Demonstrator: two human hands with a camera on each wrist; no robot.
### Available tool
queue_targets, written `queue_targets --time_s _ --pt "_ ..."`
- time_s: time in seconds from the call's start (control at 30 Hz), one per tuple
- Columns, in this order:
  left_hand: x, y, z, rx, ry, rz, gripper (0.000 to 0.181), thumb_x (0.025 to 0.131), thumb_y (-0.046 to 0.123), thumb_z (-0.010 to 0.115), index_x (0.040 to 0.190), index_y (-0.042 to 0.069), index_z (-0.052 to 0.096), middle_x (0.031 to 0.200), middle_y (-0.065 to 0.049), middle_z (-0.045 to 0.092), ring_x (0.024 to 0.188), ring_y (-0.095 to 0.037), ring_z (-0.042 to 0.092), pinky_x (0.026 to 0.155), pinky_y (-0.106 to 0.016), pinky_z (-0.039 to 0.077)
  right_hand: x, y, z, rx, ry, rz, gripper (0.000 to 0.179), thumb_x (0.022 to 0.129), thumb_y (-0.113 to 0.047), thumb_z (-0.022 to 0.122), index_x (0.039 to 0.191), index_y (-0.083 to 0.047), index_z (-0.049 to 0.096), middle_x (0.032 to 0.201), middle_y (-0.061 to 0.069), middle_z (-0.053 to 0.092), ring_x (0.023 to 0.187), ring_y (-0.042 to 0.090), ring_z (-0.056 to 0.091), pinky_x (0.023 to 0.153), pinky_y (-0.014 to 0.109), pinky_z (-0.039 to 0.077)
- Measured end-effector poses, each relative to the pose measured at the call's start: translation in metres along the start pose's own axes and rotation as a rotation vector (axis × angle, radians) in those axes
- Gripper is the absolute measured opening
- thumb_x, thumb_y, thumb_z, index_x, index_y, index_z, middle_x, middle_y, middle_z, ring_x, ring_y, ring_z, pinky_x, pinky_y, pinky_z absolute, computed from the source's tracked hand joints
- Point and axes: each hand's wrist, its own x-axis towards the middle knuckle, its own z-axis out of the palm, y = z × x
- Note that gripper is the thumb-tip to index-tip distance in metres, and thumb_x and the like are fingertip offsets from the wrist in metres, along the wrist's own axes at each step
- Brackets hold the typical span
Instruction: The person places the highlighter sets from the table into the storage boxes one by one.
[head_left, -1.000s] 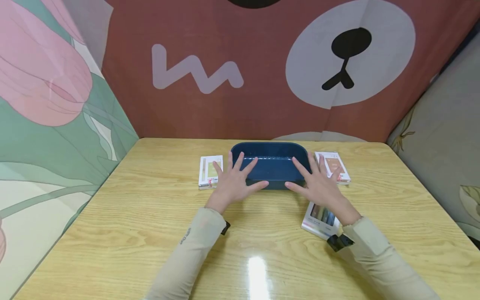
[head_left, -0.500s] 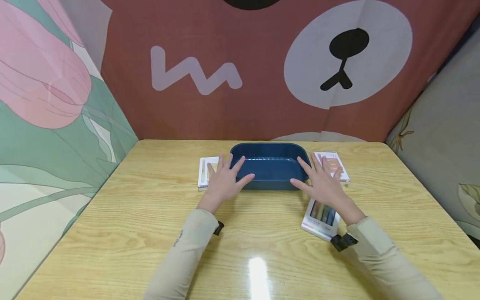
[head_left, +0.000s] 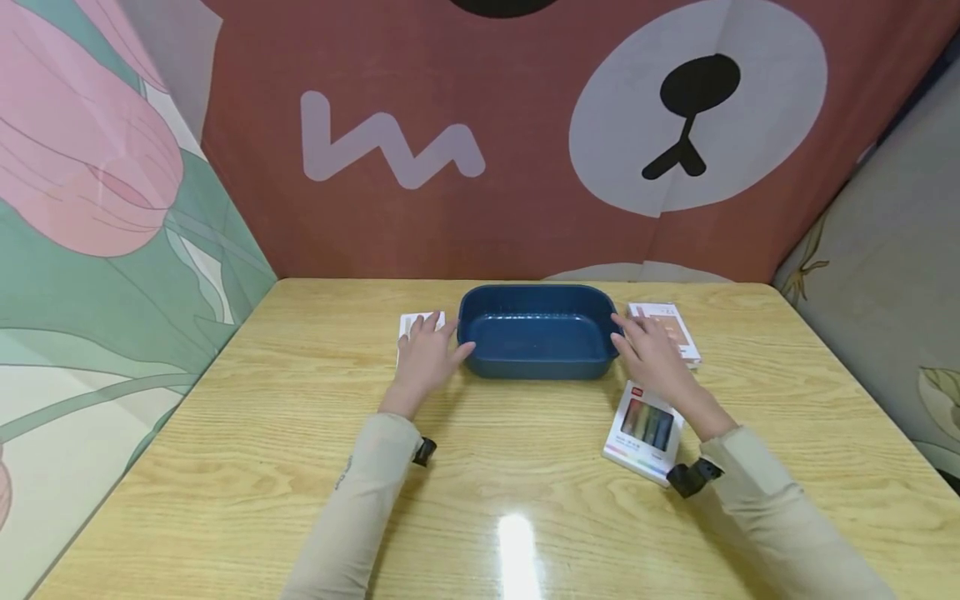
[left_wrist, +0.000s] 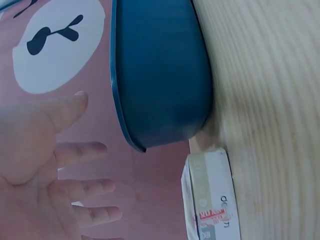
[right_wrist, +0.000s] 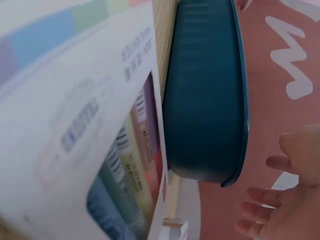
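A dark blue rectangular basin stands at the far middle of the table. My left hand is at its left end, fingers extended and the thumb overlapping the rim in the head view. The left wrist view shows that palm facing the basin with nothing in it. At the basin's right end, my right hand has loosely bent fingers, the fingertips right at the rim. Below this hand lies a white windowed box with coloured sticks showing inside.
A white box lies left of the basin, mostly hidden by the left hand. Another white box with an orange panel lies to the right, partly behind the right hand. A red curtain-like backdrop rises behind the wooden table.
Both hands have moved apart, from over the basin's front to its two ends, and their fingers are less widely spread. The basin and boxes have stayed in place.
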Motion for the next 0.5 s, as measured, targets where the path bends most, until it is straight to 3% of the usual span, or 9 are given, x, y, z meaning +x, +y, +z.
queue_targets --time_s 0.2,0.33,0.5 --pt "0.001 -0.011 0.001 0.001 0.032 -0.007 0.053 0.087 0.04 0.055 0.13 0.01 0.048 0.135 -0.019 0.036 0.124 -0.04 0.027 0.089 -0.056 0.031 0.004 0.013 0.001 0.108 0.052 -0.009 0.034 0.094 -0.009 0.045 0.121 0.012 0.047 0.091 0.025 0.05 0.086 0.035 0.042 0.071 0.046 0.035" --pt "0.001 -0.019 -0.001 -0.003 0.078 -0.009 0.049 0.085 0.031 0.06 0.126 0.005 0.052 0.131 -0.022 0.04 0.12 -0.039 0.034 0.082 -0.054 0.038 0.005 0.019 0.0 0.176 0.09 -0.035 0.031 0.09 -0.002 0.05 0.117 0.014 0.049 0.089 0.026 0.054 0.079 0.035 0.049 0.068 0.043 0.039" --pt "0.001 -0.024 -0.003 0.007 0.079 -0.052 0.052 0.083 0.032 0.063 0.123 0.001 0.053 0.128 -0.023 0.043 0.115 -0.04 0.039 0.08 -0.052 0.04 0.008 0.026 0.001 0.225 0.111 -0.041 0.028 0.087 0.004 0.052 0.112 0.016 0.052 0.083 0.024 0.058 0.071 0.029 0.051 0.063 0.031 0.039"
